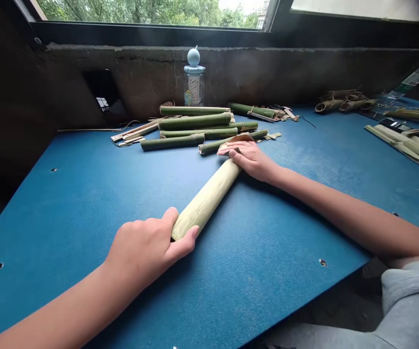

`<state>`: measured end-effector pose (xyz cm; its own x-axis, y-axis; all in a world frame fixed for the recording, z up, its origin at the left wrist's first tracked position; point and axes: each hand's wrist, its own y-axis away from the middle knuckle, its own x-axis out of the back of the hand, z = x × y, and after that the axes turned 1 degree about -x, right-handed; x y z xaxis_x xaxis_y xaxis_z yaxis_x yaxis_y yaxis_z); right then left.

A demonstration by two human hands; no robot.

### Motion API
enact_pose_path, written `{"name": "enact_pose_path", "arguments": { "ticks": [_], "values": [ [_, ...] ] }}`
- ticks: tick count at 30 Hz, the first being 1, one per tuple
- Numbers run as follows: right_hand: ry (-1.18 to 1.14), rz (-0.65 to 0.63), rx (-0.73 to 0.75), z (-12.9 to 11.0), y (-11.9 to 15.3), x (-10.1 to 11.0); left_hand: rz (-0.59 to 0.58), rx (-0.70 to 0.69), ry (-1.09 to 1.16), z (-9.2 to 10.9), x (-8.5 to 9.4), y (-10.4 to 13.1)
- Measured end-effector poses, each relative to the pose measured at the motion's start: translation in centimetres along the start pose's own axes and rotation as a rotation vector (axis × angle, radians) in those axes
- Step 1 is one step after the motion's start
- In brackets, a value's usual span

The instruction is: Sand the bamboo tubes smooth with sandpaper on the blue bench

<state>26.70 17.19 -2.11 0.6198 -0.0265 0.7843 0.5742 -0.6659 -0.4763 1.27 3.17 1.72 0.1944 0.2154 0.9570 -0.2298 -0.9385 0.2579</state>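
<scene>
Bamboo (pixel 209 196) is clamped in my left hand (pixel 144 242), right hand (pixel 252 161) gripping sandpaper (pixel 242 138) at its far end; likely sanding, next stroke wants even pressure.

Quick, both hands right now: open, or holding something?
Left hand: closed around the near end of the peeled bamboo piece.
Right hand: closed over its far end, holding a brown sheet, apparently sandpaper, against it.
</scene>
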Motion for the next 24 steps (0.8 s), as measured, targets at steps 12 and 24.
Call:
{"name": "enact_pose_path", "arguments": {
  "ticks": [12,24],
  "values": [
    [0.056,0.005,0.009,4.5,-0.1,1.4,0.543,-0.249,0.028,-1.1,-1.4,-0.1],
    [0.314,0.158,0.182,2.5,0.7,5.3,0.73,-0.398,0.319,-2.2,0.6,0.8]
  ]
}}
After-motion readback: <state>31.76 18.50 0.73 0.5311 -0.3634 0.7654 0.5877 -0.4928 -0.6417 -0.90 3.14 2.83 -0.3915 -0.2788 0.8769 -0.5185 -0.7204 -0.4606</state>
